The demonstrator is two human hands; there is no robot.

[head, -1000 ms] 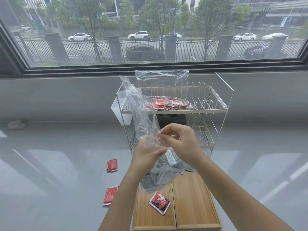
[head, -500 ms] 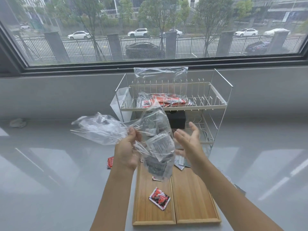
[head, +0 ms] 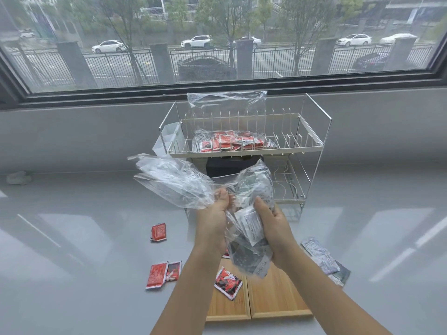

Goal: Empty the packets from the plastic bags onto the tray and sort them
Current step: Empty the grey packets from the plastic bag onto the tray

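While the left hand (head: 212,215) grips the bunched neck of a clear plastic bag (head: 244,213), the right hand (head: 274,226) clasps its side, fingers curled round the grey packets (head: 251,226) inside. The bag hangs just above a wooden tray (head: 273,296), where a red packet (head: 227,282) lies below the left hand. Beyond both hands, a wire rack (head: 244,141) carries another bag of red packets (head: 229,142). Loose grey packets (head: 321,257) rest on the tabletop (head: 72,238), right of the right hand.
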